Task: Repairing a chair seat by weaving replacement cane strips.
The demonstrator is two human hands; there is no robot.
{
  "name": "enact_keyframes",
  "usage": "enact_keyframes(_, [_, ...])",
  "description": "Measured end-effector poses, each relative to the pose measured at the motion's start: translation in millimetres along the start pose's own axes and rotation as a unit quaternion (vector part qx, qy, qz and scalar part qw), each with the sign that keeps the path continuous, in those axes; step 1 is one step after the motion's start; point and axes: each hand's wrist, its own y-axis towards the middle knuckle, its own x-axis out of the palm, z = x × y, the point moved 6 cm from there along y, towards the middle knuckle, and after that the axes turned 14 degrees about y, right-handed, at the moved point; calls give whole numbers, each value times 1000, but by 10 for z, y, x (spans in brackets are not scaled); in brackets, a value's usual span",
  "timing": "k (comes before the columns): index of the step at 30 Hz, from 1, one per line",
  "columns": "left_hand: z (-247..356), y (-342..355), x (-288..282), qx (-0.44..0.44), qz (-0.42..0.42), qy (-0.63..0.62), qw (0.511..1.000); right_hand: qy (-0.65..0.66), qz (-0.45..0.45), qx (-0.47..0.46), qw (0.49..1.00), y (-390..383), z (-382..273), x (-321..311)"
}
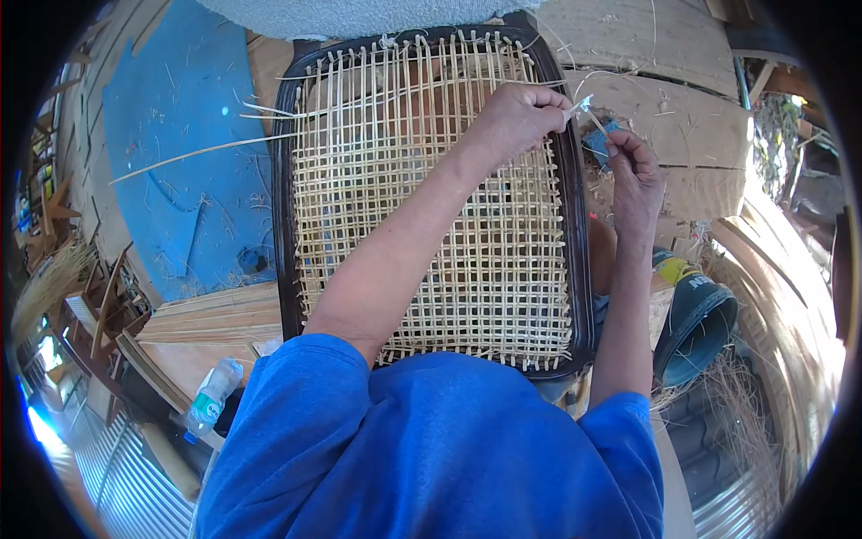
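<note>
Two hands, left hand (519,117) and right hand (634,175), pinching one thin pale cane strand (585,108) beside dark-rimmed woven cane frame (285,225).

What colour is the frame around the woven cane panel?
Dark brown, nearly black; the frame shows best in the head view, bordering the pale cane weave.

bottle (212,396) left of woven frame (285,225)
</note>
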Motion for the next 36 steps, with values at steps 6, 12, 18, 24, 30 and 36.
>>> enact_keyframes(6, [6,2,1,-5,-1,7,1000,72,35,18,997,-10,30,-55])
enact_keyframes(12, [-20,20,3,-9,8,6,1000,5,25,-5,1000,7,-5,56])
enact_keyframes(18, [-2,17,-2,0,5,1,1000,11,27,-16,999,-1,-7,30])
enact_keyframes(24, [11,6,-12,-12,12,13,1000,34,22,10,999,40,83,32])
enact_keyframes(30, [0,18,4,-7,8,15,1000,69,42,32,996,58,114,-15])
enact_keyframes(36, [-3,39,2,-4,1,20,1000,63,54,28,996,83,95,-26])
